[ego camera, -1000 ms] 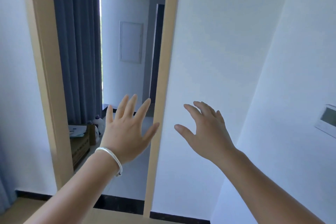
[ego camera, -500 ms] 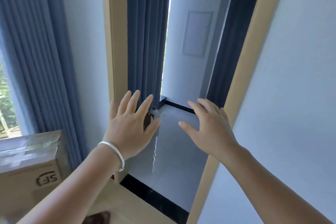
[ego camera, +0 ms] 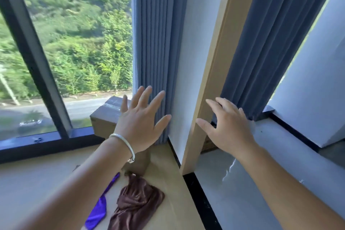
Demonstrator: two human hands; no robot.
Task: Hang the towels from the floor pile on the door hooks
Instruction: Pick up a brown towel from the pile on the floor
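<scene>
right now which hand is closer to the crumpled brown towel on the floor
Left. The left hand hangs open above the crumpled brown towel, almost over it; the right hand is open farther right, past the wooden door frame.

On the pale beige floor (ego camera: pixel 171 183) lies a brown towel (ego camera: pixel 137 203) with a soft shine, and beside it a vivid purple towel (ego camera: pixel 99 209). On my left wrist I wear a silver-white bracelet (ego camera: pixel 124 143). The curtains (ego camera: pixel 155 43) are grey-blue with straight vertical folds. The door frame (ego camera: pixel 214 73) is light tan, the wall (ego camera: pixel 190 61) white, the window frame (ego camera: pixel 33 56) black. The cardboard box (ego camera: pixel 104 117) is brown. Outside, the trees (ego camera: pixel 80 33) are green.
</scene>
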